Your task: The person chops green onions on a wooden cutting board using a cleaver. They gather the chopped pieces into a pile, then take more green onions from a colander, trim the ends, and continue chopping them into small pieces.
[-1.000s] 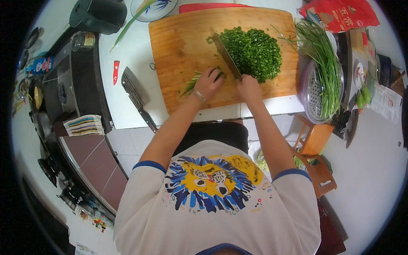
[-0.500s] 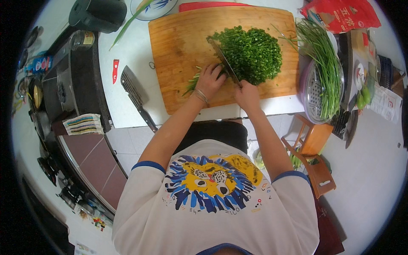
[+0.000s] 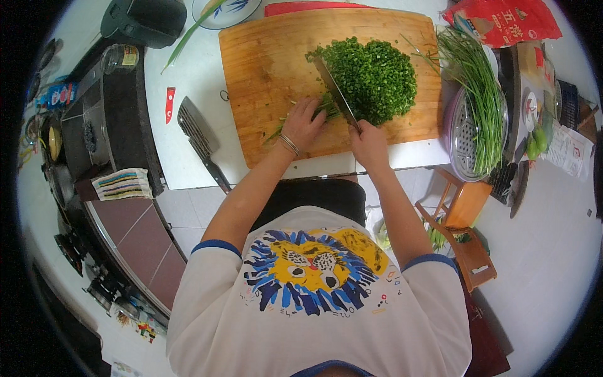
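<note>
My right hand [image 3: 369, 146] is closed round the handle of a kitchen knife [image 3: 334, 90]. Its blade slants up and leftward along the left side of a heap of chopped green chives [image 3: 375, 78]. Left of the blade, my left hand [image 3: 301, 125] presses a short bunch of uncut chives [image 3: 327, 105] onto the wooden cutting board [image 3: 264, 63]. Its fingers are curled over the stalks, and some ends stick out by the wrist, which wears thin bangles. The fingertips are a little apart from the blade.
A purple-rimmed colander [image 3: 463, 135] with long whole chives [image 3: 480, 94] stands right of the board. Left of it lie a slotted blade [image 3: 195, 129] and a small red-handled peeler-like tool [image 3: 169, 105]. A plate [image 3: 231, 16] sits at the far left; a red bag [image 3: 505, 22] is at the far right.
My left hand has slid slightly left and back along the stalks, so more of the bunch shows near the blade. The knife has shifted a little right.
</note>
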Demonstrator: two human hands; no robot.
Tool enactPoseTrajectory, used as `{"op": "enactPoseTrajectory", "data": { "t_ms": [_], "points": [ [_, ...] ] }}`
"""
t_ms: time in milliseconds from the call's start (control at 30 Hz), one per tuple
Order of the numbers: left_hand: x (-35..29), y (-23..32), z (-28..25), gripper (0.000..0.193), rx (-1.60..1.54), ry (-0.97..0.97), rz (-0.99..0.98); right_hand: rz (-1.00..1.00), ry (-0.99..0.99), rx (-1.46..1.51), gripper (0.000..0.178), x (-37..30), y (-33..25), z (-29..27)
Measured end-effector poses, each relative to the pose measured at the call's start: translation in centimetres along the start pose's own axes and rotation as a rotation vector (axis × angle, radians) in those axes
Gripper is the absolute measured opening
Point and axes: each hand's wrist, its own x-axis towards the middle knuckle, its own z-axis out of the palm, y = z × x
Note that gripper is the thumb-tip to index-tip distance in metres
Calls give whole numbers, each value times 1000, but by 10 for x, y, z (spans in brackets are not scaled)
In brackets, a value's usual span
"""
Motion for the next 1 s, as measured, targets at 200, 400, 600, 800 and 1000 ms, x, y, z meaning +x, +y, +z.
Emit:
{"op": "enactPoseTrajectory", "data": {
  "t_ms": [200, 400, 600, 800, 1000],
  "points": [
    [1, 1, 4, 25, 38, 106, 79, -48, -12, -24, 26, -2, 1, 6],
    [-1, -2, 7, 25, 41, 83, 89, -58, -10, -121, 24, 0, -3, 12],
    [-4, -6, 11, 28, 17, 101, 105, -65, -162, -126, 16, 18, 4, 15],
    [-2, -5, 12, 26, 5, 151, 118, -3, -295, -249, 18, 27, -11, 7],
    [-5, -3, 12, 27, -18, 121, 116, 12, -187, -245, 16, 49, -26, 30]
  ]
}}
